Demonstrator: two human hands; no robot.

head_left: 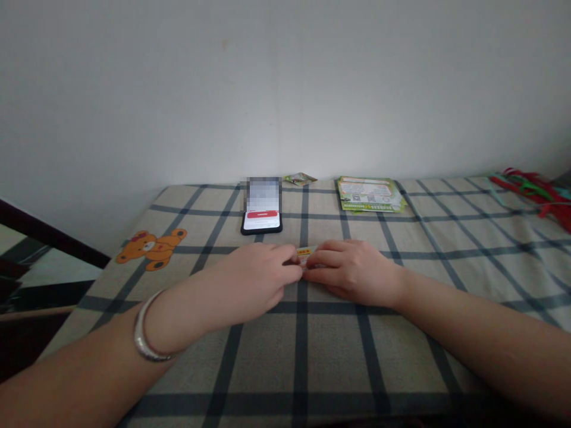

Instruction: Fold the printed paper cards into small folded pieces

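My left hand [256, 276] and my right hand [352, 270] meet at the middle of the checked cloth. Both pinch a small folded slip of paper [305, 255] with orange and yellow print. Only its top edge shows between the fingertips; the rest is hidden under my fingers. The fingers of both hands are curled and pressed together on it. A silver bangle [145, 333] sits on my left wrist.
A phone [262, 208] lies beyond my hands. A stack of green printed sheets [369, 194] lies at the back right, a small folded piece [300, 178] by the wall. Red and green ribbons [533, 190] lie far right. The cloth's left edge [98, 279] drops off near a bear print [151, 248].
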